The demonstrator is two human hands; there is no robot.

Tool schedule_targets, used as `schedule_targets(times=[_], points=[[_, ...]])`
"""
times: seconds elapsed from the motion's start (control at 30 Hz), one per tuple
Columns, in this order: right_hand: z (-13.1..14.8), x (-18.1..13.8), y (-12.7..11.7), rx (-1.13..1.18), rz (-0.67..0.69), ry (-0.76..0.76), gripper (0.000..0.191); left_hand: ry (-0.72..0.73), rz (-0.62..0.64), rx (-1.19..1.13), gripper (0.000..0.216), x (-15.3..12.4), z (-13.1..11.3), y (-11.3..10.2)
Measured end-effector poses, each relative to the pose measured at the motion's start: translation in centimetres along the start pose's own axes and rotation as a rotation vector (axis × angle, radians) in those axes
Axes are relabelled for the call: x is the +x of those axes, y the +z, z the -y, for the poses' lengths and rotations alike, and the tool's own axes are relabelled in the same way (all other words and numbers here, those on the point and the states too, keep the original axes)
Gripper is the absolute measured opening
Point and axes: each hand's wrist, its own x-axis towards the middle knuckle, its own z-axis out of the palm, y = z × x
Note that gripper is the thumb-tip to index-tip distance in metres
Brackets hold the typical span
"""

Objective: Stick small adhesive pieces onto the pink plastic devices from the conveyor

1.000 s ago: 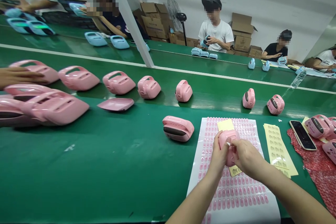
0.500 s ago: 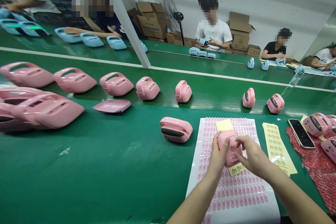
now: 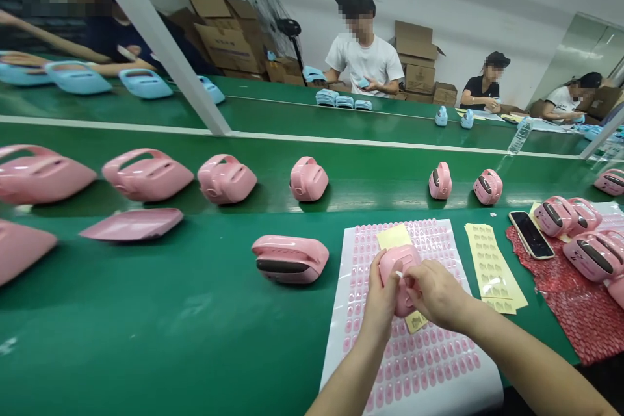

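One pink plastic housing [image 3: 397,259] is in hand, right of centre in the frame, above a white sheet of pink oval stickers [image 3: 424,364]. The left hand [image 3: 381,287] is wrapped around it; the right hand [image 3: 435,291] has its fingertips pinched together on a small white scrap [image 3: 400,274]. This piece looks unfinished, though whether the scrap is stuck to it cannot be told. At the right edge, marked housings [image 3: 595,255] by the red bubble wrap [image 3: 565,318] bear small dark markings and seem further along. Left of centre, a windowed housing [image 3: 290,260] shows none on its visible side, so probably awaits work. Plenty of labels sit on the yellow label sheets [image 3: 489,263].
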Motion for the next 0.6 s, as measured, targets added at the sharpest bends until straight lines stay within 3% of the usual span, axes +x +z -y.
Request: schedule_targets(times=[0.2,0.37,0.6], points=[[-0.9,0.1,0.4,0.006,0.08,0.012,0.008,0.003,-0.017,0.024,0.058,0.0,-0.1,0.0],[-1.9,0.2,-0.4,0.065,-0.067,0.023,0.011,0.01,-0.001,0.005,0.06,0.0,0.2,-0.1],[-2.0,0.1,-2.6,0.105,-0.323,0.192,0.022,-0.043,-0.042,-0.047,0.061,-0.3,0.1,-0.1]])
